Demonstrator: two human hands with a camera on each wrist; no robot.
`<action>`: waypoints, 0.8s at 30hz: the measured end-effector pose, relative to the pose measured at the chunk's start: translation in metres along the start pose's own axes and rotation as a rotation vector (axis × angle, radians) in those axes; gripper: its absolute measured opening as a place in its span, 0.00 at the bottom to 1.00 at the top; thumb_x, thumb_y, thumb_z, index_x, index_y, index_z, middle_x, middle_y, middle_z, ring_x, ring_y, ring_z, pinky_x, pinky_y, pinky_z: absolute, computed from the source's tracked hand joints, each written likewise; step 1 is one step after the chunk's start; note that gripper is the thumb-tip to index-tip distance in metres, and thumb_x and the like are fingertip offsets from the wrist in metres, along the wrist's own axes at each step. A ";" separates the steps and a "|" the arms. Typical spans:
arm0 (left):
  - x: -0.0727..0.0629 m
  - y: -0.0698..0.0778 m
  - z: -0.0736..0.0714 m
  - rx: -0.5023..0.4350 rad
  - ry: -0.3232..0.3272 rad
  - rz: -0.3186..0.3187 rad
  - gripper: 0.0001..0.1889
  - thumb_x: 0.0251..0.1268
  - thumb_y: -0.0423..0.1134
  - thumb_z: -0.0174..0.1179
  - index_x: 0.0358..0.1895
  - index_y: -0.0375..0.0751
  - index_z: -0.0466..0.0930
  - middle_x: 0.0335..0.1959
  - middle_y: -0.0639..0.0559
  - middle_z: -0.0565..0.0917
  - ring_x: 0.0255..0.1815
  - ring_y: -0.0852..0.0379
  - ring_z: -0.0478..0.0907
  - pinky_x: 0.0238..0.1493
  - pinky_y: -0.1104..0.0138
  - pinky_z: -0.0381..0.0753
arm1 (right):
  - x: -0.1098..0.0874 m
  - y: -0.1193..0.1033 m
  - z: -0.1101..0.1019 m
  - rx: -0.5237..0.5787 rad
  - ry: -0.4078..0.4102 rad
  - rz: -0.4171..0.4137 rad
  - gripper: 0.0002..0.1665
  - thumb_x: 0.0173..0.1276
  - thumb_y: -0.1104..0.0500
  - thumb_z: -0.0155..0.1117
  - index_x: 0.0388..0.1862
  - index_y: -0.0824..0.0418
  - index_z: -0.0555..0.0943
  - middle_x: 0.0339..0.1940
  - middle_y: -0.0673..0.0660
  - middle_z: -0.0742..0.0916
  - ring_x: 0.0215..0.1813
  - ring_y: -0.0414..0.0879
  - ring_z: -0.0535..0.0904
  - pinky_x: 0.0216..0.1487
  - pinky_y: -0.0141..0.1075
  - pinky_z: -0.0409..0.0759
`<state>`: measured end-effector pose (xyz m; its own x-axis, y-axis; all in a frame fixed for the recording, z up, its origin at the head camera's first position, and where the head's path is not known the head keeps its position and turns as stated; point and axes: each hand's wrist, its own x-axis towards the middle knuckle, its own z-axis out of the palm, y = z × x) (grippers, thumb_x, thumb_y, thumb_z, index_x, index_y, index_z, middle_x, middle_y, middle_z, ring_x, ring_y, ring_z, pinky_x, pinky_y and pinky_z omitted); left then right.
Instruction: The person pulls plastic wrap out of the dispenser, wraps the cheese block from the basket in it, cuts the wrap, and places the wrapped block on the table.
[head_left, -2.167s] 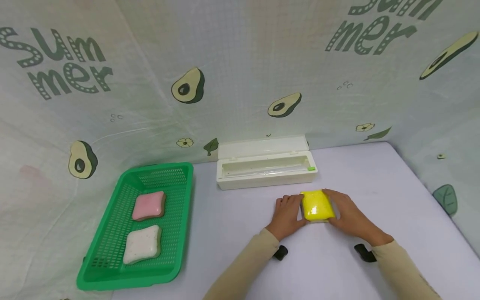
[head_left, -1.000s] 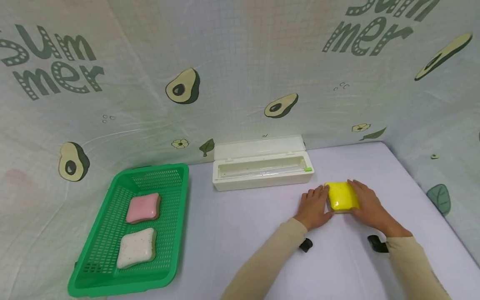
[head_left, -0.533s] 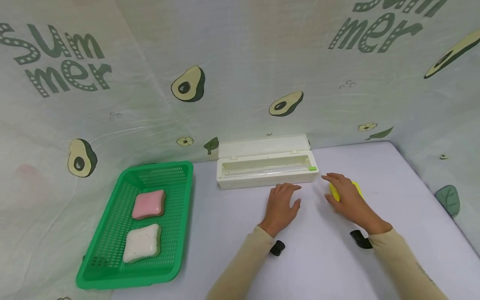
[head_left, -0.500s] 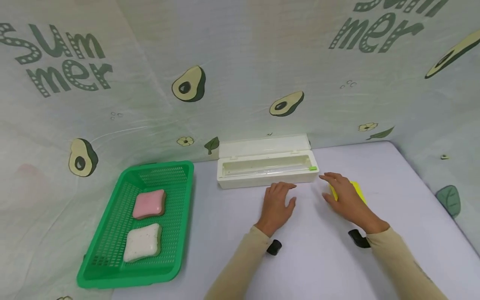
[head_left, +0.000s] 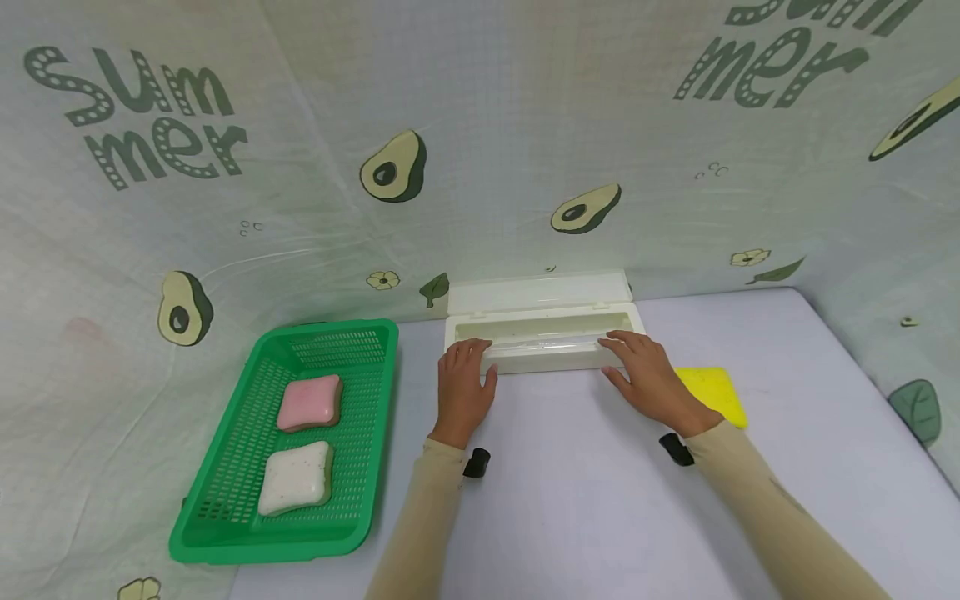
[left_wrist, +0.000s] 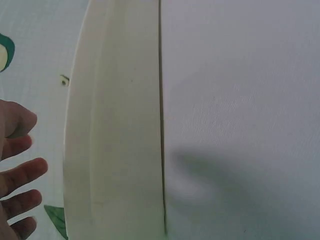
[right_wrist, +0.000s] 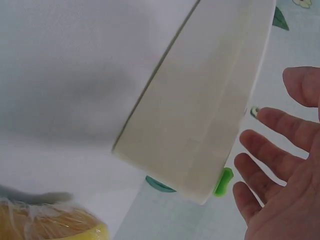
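Far L, a pale cloth (head_left: 480, 100) backdrop reads "sum / mer" in dotted green letters (head_left: 162, 146) on 2 lines, w/ avocado prints (head_left: 393, 167) nearby. Below, on the white table (head_left: 555, 483), a green basket (head_left: 262, 553) holds a pink block (head_left: 309, 403) at the back & a dark-specked white block (head_left: 296, 479) nearer, the two apart. Next, the person's L hand (head_left: 461, 396), in a tan sleeve (head_left: 416, 525), is at the L end of a white box (head_left: 551, 361), fingers apart & loosely bent, gripping nothing; can't tell if fingertips touch it. The box lies lengthwise at the table's back, by the cloth, lid (head_left: 536, 292) raised; the R wrist cam shows a green tab (right_wrist: 223, 181) at its R end. The R hand (head_left: 645, 379) is at that end, fingers also apart, nothing gripped; touch unclear too. Just R of it, a yellow block (head_left: 716, 392) lies on the table, partly hidden by hand & wrist; R wrist cam shows clear film (right_wrist: 45, 217) on it. Top R, the same lettering repeats: "mer" whole, line above cut off.
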<state>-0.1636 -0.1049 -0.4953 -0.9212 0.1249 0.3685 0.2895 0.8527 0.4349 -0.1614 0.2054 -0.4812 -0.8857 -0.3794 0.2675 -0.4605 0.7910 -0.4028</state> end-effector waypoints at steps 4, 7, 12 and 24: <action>0.006 -0.013 -0.006 0.082 -0.092 0.007 0.21 0.79 0.40 0.62 0.70 0.40 0.77 0.67 0.43 0.80 0.74 0.42 0.68 0.74 0.46 0.64 | 0.008 0.001 -0.001 -0.036 -0.053 0.020 0.28 0.78 0.63 0.65 0.72 0.71 0.74 0.71 0.72 0.77 0.72 0.71 0.69 0.71 0.68 0.63; 0.009 -0.019 -0.008 0.117 -0.139 0.008 0.21 0.81 0.41 0.59 0.71 0.40 0.77 0.67 0.43 0.81 0.75 0.41 0.67 0.75 0.46 0.62 | 0.013 0.000 -0.001 -0.052 -0.085 0.034 0.27 0.79 0.61 0.63 0.72 0.71 0.74 0.70 0.72 0.78 0.72 0.70 0.69 0.72 0.67 0.62; 0.010 -0.021 -0.010 0.110 -0.146 0.001 0.19 0.82 0.40 0.58 0.69 0.41 0.79 0.61 0.44 0.85 0.73 0.41 0.67 0.74 0.45 0.59 | 0.017 0.001 0.001 -0.065 -0.106 0.048 0.25 0.81 0.60 0.61 0.71 0.70 0.75 0.68 0.70 0.81 0.71 0.69 0.70 0.72 0.66 0.60; 0.021 -0.020 -0.007 0.165 -0.067 0.009 0.11 0.78 0.38 0.63 0.56 0.44 0.89 0.52 0.48 0.89 0.64 0.44 0.74 0.71 0.45 0.64 | 0.025 0.004 -0.001 -0.093 -0.129 0.054 0.20 0.82 0.60 0.58 0.65 0.70 0.80 0.61 0.68 0.85 0.67 0.67 0.74 0.71 0.65 0.61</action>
<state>-0.1867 -0.1232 -0.4907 -0.9356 0.1616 0.3139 0.2563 0.9223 0.2893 -0.1859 0.2000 -0.4749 -0.9121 -0.3887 0.1305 -0.4097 0.8508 -0.3291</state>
